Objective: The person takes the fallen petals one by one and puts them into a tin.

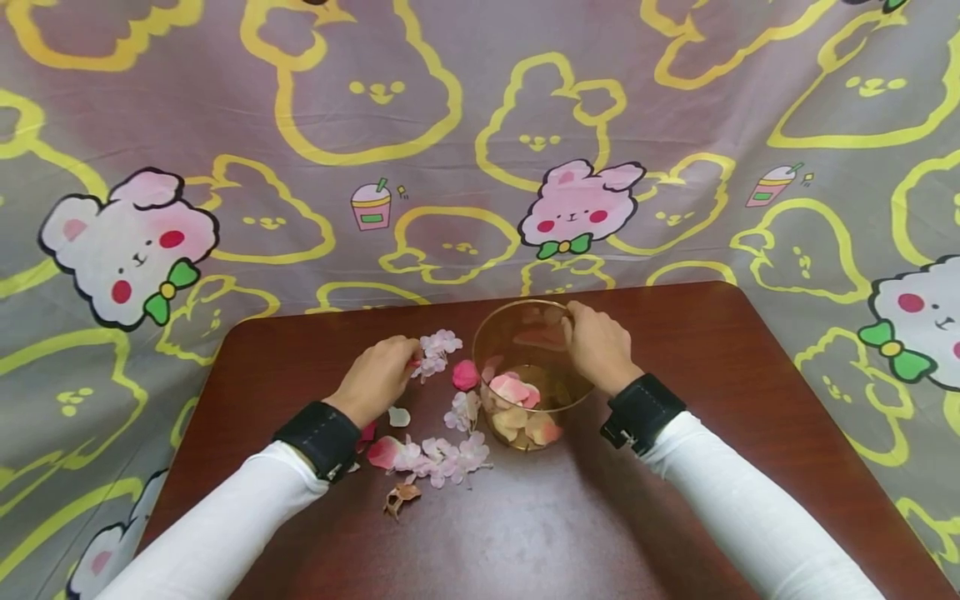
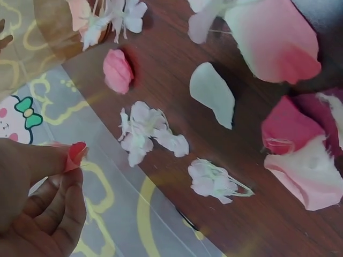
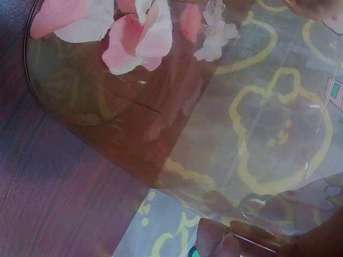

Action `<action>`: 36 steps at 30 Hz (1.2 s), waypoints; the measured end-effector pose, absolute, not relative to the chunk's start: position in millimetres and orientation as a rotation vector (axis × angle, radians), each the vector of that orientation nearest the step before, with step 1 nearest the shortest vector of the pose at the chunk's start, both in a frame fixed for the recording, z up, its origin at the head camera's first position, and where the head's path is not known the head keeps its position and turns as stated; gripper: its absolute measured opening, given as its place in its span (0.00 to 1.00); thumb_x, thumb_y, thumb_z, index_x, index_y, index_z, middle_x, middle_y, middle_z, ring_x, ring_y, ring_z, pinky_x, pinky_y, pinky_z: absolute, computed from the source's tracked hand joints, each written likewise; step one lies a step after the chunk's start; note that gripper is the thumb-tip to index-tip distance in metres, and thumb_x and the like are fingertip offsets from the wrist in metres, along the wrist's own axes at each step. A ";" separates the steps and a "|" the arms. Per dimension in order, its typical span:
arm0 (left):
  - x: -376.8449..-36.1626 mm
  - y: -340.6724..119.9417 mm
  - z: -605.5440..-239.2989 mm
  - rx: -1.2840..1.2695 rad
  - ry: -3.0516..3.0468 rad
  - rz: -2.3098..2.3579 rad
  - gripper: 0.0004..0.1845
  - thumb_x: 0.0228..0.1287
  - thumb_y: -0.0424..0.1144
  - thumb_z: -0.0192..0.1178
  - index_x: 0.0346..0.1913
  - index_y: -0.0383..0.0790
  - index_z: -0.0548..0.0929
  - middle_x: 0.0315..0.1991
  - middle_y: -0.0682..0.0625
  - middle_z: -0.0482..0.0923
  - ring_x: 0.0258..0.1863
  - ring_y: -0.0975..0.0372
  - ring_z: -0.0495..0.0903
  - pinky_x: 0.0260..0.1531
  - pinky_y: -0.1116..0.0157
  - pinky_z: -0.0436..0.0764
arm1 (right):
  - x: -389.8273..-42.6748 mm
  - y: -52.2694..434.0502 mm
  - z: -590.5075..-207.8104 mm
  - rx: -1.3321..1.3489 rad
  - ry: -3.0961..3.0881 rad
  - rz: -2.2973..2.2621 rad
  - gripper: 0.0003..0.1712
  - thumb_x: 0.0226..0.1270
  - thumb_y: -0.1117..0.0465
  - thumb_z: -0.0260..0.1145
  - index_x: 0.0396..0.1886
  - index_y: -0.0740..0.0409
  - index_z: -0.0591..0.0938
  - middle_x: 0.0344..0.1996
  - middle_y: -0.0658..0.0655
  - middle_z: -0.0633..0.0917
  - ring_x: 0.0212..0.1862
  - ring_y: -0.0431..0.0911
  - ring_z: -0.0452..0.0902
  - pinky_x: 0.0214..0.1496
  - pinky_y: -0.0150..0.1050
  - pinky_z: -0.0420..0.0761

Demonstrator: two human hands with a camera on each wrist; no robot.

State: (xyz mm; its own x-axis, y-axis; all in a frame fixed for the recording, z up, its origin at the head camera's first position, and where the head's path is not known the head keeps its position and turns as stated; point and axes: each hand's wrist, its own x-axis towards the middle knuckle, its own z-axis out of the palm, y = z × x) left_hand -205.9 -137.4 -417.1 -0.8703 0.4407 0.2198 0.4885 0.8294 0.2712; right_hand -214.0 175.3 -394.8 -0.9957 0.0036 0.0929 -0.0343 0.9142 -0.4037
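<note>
Your left hand pinches a small red fabric petal between thumb and fingertips, just left of a pale pink blossom cluster at the far side of the scatter. The petal is judged near weightless, limp and easily creased; hold it by the edge with a light pinch, since it will likely cling or flutter on release.

Your right hand curls over the far right rim of the clear amber-tinted round bowl, fingers gripping the thin wall. The bowl stands upright at mid table, holding pink and cream petals. It appears light, smooth and slippery, possibly fragile; hold it at the rim.

More loose petals and white blossoms lie on the dark brown wooden table near and left of the bowl.
</note>
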 end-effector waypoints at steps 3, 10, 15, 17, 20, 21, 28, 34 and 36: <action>-203.9 -132.5 -414.0 -0.758 -2.850 -0.488 0.07 0.59 0.23 0.65 0.36 0.36 0.81 0.30 0.45 0.79 0.32 0.54 0.79 0.35 0.55 0.81 | -213.3 175.2 -393.8 0.022 -2.988 0.634 0.12 0.78 0.56 0.55 0.45 0.57 0.80 0.24 0.55 0.77 0.26 0.51 0.75 0.25 0.41 0.66; -199.5 -120.4 -399.6 -0.788 -2.812 -0.532 0.06 0.61 0.25 0.67 0.39 0.36 0.82 0.32 0.46 0.80 0.32 0.55 0.79 0.37 0.57 0.82 | -212.7 175.1 -392.6 0.023 -2.986 0.638 0.11 0.78 0.56 0.55 0.44 0.57 0.80 0.23 0.54 0.75 0.26 0.51 0.75 0.25 0.41 0.64; -194.7 -113.5 -392.3 -0.820 -2.799 -0.555 0.08 0.61 0.28 0.69 0.42 0.36 0.84 0.35 0.46 0.82 0.34 0.56 0.80 0.39 0.58 0.84 | -212.3 175.1 -392.8 0.019 -2.986 0.641 0.11 0.78 0.56 0.55 0.44 0.57 0.80 0.23 0.54 0.75 0.26 0.51 0.75 0.25 0.41 0.64; -193.3 -111.0 -391.2 -0.836 -2.787 -0.562 0.08 0.60 0.28 0.70 0.42 0.36 0.84 0.35 0.46 0.81 0.34 0.57 0.80 0.40 0.59 0.85 | -212.4 175.1 -392.8 0.018 -2.988 0.644 0.11 0.78 0.56 0.55 0.45 0.57 0.80 0.23 0.55 0.76 0.26 0.51 0.75 0.25 0.41 0.65; -191.3 -106.3 -388.0 -0.852 -2.756 -0.583 0.09 0.59 0.29 0.71 0.42 0.37 0.84 0.35 0.47 0.81 0.35 0.58 0.80 0.41 0.59 0.85 | -212.7 175.4 -393.1 0.019 -2.990 0.643 0.11 0.78 0.56 0.55 0.46 0.57 0.81 0.24 0.55 0.77 0.27 0.51 0.75 0.25 0.42 0.65; -190.9 -104.7 -386.8 -0.859 -2.742 -0.588 0.09 0.59 0.29 0.71 0.41 0.37 0.84 0.35 0.47 0.81 0.35 0.59 0.80 0.41 0.60 0.85 | -212.9 175.5 -393.1 0.019 -2.989 0.641 0.11 0.78 0.56 0.55 0.45 0.57 0.81 0.24 0.55 0.77 0.27 0.51 0.75 0.25 0.42 0.65; -187.9 -91.9 -377.8 -0.931 -2.650 -0.614 0.08 0.59 0.28 0.71 0.40 0.38 0.84 0.35 0.48 0.82 0.35 0.59 0.80 0.41 0.61 0.84 | -213.8 176.3 -394.2 0.012 -2.989 0.638 0.11 0.78 0.56 0.55 0.46 0.57 0.81 0.24 0.55 0.77 0.27 0.51 0.75 0.26 0.41 0.65; -187.1 -84.1 -371.9 -0.976 -2.615 -0.653 0.07 0.61 0.29 0.69 0.40 0.38 0.84 0.36 0.48 0.83 0.35 0.60 0.80 0.40 0.62 0.84 | -214.2 175.6 -393.5 0.004 -2.995 0.629 0.11 0.78 0.55 0.56 0.46 0.56 0.80 0.24 0.54 0.76 0.27 0.51 0.75 0.26 0.41 0.65; -186.2 -82.2 -370.4 -0.984 -2.593 -0.673 0.06 0.62 0.30 0.70 0.40 0.38 0.84 0.36 0.48 0.83 0.34 0.60 0.80 0.39 0.62 0.84 | -214.4 175.1 -393.2 0.009 -2.996 0.627 0.11 0.78 0.55 0.55 0.45 0.56 0.80 0.24 0.54 0.76 0.27 0.51 0.75 0.26 0.42 0.65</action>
State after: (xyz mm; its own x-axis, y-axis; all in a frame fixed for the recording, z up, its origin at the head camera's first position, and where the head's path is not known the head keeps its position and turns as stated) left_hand -186.2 -82.2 -370.4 -0.7263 0.5466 0.4167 0.6803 0.6583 0.3222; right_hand -214.4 175.1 -393.2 -0.9967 0.0111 0.0805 -0.0221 0.9162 -0.4000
